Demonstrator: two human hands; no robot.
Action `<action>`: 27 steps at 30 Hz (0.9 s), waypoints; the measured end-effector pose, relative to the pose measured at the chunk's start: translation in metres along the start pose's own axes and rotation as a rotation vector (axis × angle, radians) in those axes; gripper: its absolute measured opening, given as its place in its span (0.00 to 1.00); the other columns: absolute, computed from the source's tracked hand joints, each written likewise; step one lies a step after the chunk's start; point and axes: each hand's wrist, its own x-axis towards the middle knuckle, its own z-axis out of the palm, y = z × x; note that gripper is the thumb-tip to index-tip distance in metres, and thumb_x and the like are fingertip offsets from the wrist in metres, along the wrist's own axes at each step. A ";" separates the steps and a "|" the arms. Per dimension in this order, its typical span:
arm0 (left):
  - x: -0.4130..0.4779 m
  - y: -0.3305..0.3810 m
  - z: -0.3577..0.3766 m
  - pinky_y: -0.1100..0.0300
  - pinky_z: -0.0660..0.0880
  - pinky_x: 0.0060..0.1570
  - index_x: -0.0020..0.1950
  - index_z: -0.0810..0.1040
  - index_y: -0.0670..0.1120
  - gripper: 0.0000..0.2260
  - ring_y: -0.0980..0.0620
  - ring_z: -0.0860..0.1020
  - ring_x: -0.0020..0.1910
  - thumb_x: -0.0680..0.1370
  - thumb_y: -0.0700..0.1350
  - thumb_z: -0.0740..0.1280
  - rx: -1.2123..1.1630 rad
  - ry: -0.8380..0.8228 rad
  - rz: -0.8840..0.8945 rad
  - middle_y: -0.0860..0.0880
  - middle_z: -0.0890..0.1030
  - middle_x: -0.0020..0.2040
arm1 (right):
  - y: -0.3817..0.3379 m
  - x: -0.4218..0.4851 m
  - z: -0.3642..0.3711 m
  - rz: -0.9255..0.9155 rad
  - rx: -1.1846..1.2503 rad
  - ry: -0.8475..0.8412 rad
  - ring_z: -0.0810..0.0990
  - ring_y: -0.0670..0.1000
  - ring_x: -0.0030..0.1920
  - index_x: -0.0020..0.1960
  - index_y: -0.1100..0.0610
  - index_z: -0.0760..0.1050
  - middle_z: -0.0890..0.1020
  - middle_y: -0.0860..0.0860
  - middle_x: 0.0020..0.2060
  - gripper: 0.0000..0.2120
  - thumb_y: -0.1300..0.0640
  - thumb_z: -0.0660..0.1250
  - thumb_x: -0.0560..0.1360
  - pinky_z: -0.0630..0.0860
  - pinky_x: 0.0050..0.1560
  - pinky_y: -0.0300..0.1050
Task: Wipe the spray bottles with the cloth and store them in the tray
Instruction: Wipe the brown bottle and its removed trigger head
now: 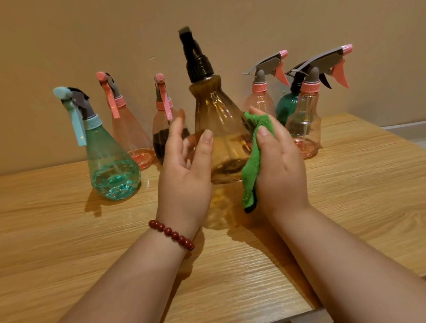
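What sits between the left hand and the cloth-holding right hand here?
In the head view, the amber spray bottle is upright between the left hand and the right hand, which grips the green cloth beside it.

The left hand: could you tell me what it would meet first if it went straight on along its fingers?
Probably the clear pink spray bottle with dark liquid, just beyond the left hand, though depth is unclear.
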 end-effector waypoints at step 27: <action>0.001 0.002 -0.009 0.56 0.79 0.51 0.67 0.72 0.55 0.23 0.49 0.81 0.58 0.72 0.49 0.70 -0.279 -0.158 -0.003 0.50 0.82 0.59 | -0.003 0.003 -0.007 0.188 0.188 -0.255 0.78 0.28 0.45 0.65 0.61 0.75 0.82 0.35 0.40 0.16 0.62 0.52 0.83 0.69 0.43 0.21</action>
